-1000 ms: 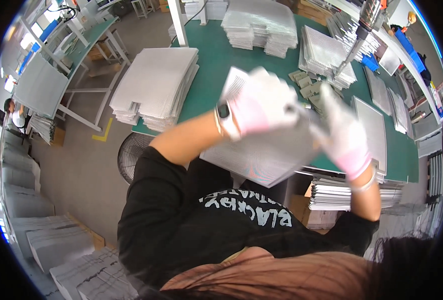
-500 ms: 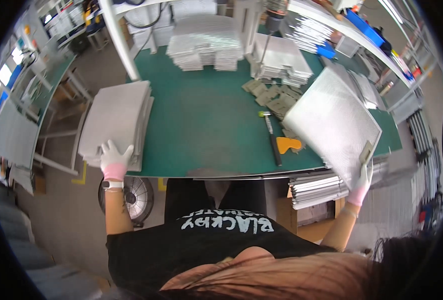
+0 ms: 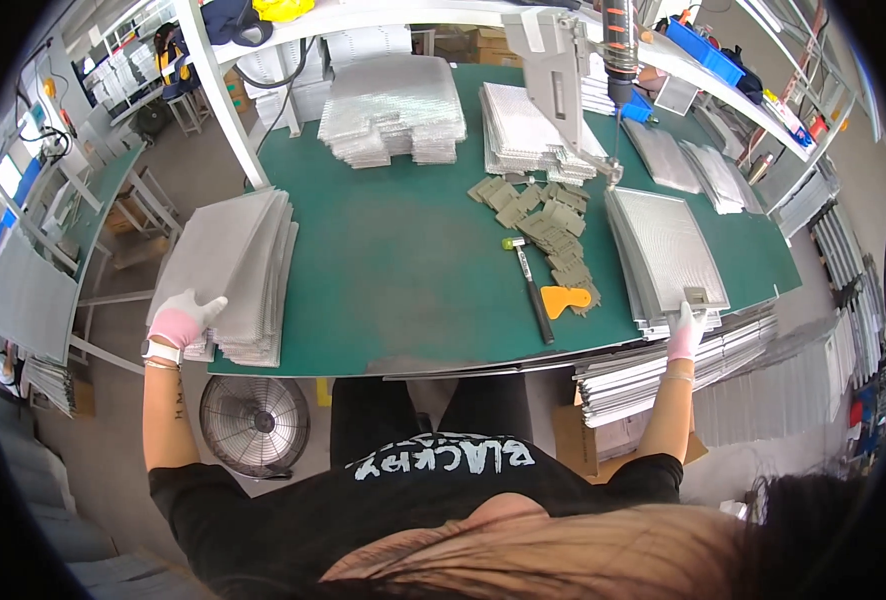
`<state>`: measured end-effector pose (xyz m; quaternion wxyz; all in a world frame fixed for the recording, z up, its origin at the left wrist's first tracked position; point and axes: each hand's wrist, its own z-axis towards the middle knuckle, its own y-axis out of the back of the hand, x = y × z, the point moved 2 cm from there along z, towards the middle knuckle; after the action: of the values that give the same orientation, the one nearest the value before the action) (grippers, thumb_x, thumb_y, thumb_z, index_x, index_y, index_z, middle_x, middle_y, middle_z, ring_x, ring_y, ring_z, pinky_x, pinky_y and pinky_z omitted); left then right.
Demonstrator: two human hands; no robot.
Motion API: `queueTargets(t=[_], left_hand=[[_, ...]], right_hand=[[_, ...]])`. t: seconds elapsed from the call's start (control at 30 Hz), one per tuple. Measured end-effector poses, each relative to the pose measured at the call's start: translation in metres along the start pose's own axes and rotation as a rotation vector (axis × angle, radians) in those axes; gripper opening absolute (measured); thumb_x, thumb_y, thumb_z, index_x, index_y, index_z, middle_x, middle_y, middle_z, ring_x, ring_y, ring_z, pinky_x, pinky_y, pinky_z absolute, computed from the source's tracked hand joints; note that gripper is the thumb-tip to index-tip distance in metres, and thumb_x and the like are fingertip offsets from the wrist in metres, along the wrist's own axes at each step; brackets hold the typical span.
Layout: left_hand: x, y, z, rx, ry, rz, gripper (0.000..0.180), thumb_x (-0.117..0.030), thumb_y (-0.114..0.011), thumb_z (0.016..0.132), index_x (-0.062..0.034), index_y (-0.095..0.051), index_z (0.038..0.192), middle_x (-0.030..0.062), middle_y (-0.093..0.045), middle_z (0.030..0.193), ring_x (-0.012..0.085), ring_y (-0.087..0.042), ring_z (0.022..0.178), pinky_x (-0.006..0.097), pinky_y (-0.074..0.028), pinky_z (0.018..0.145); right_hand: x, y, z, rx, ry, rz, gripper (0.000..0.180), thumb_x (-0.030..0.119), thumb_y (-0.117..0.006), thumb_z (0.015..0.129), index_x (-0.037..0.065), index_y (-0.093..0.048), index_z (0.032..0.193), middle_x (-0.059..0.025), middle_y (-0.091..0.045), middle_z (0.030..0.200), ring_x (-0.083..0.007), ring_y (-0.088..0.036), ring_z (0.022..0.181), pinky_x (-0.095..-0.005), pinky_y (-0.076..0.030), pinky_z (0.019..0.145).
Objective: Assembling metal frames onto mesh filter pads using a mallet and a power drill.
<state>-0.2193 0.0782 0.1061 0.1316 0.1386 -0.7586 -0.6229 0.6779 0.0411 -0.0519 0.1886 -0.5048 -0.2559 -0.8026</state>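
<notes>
Currently, both hands are at the near side of a green table (image 3: 393, 270), well apart, in white gloves with pink cuffs. On the left, the left hand (image 3: 185, 316) rests at the near corner of a stack of grey mesh sheets (image 3: 221, 245), its thumb spread from the fingers; whether it pinches any sheet, I cannot tell. Over on the right, the right hand (image 3: 687, 332) touches the near edge of a framed mesh panel (image 3: 669, 240), which lies on top of a pile of similar panels (image 3: 627, 262). Its fingertips are just beside a small grey-green plate (image 3: 697, 296) on that edge, and I cannot tell whether they are closed on the panel. Between the hands, nearer the right one, lie a hammer (image 3: 535, 290) with a dark handle and a yellow scraper (image 3: 565, 302), just beside each other. Behind them, more grey-green plates (image 3: 553, 232) are scattered in overlapping rows. Farther back stand two more mesh stacks (image 3: 393, 105), and a power screwdriver (image 3: 620, 50) hangs over the table, bit downward. Below the left side, a round fan (image 3: 255, 425) stands on the floor.
</notes>
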Motion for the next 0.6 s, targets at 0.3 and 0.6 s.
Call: queueTargets(t=[0.3, 0.6], left_hand=[[0.004, -0.012, -0.02, 0.089, 0.12, 0.096, 0.096, -0.066, -0.071, 0.074, 0.0026, -0.046, 0.137, 0.0243, -0.064, 0.122, 0.0351, -0.064, 0.111, 0.041, -0.05, 0.097], [0.038, -0.015, -0.01, 0.047, 0.097, -0.094, 0.095, -0.053, -0.076, 0.075, 0.006, -0.044, 0.142, 0.0291, -0.054, 0.136, 0.0374, -0.055, 0.125, 0.038, -0.044, 0.105]], right_hand=[[0.165, -0.058, -0.051, 0.198, 0.072, -0.826, 0.051, 0.03, -0.059, 0.092, -0.001, -0.056, 0.132, -0.0242, -0.068, 0.11, -0.0374, -0.067, 0.096, -0.0438, -0.051, 0.088], [0.202, -0.191, -0.148, 0.705, 0.369, -0.561, 0.045, 0.028, -0.066, 0.088, 0.006, -0.062, 0.127, -0.0115, -0.069, 0.085, -0.0296, -0.067, 0.076, -0.0406, -0.053, 0.071]])
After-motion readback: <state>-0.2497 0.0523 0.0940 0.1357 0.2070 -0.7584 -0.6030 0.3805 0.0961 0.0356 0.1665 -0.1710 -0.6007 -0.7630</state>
